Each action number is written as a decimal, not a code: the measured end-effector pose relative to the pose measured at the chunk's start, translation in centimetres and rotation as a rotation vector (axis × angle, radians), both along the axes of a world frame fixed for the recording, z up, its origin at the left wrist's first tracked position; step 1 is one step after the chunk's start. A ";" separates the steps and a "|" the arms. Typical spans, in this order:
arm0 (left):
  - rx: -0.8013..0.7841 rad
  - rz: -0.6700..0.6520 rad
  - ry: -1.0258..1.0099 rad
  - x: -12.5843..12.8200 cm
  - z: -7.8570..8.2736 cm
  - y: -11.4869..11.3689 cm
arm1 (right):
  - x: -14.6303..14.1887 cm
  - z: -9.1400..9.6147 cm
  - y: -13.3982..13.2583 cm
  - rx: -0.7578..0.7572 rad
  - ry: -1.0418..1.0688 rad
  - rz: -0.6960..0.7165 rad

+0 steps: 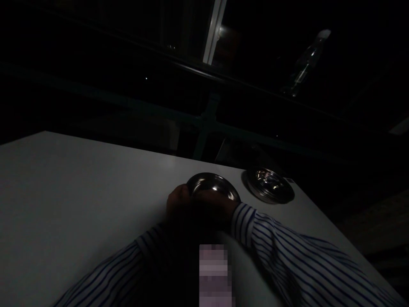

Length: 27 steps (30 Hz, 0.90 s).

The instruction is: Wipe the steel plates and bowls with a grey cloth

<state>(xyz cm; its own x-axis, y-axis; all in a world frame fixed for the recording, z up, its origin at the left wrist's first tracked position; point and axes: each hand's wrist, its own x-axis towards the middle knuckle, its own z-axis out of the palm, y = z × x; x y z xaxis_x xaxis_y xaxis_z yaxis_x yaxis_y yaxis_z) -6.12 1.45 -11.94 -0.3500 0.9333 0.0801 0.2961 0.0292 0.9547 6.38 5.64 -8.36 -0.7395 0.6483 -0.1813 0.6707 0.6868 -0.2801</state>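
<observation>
Two steel bowls: the held bowl (213, 184), and the second bowl (269, 184) at its three o'clock. Two hands: left hand (178, 201), right hand (220, 201). One bottle (307, 63) at one o'clock.

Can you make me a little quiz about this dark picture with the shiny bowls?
1. True or false: the left hand and right hand are both on the metal bowl.
2. The sleeves are: A dotted, B striped, C plain?
3. On which side of the held bowl does the second metal dish sit on the white table?
Key: 1 true; 2 B; 3 right.
</observation>
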 end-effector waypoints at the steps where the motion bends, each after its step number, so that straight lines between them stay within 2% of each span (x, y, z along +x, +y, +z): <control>1: 0.000 0.001 0.000 0.0 0.0 0.0 | 0.1 0.0 0.2 0.022 -0.006 -0.006; 5: -0.004 0.008 -0.004 0.1 0.1 -0.3 | 0.8 0.5 1.6 0.146 -0.049 -0.088; 8: 0.007 -0.020 -0.031 0.1 0.1 -0.3 | 1.5 0.8 2.2 0.185 -0.095 -0.125; 15: 0.012 -0.029 -0.037 0.0 -0.1 0.0 | 0.6 0.7 2.0 0.177 -0.073 -0.013; 21: 0.022 -0.043 -0.040 0.2 -0.1 -0.2 | 2.3 1.1 2.4 0.172 -0.111 -0.058; 27: 0.024 -0.024 -0.028 0.0 0.2 -0.2 | 0.4 0.6 2.5 0.185 -0.107 -0.048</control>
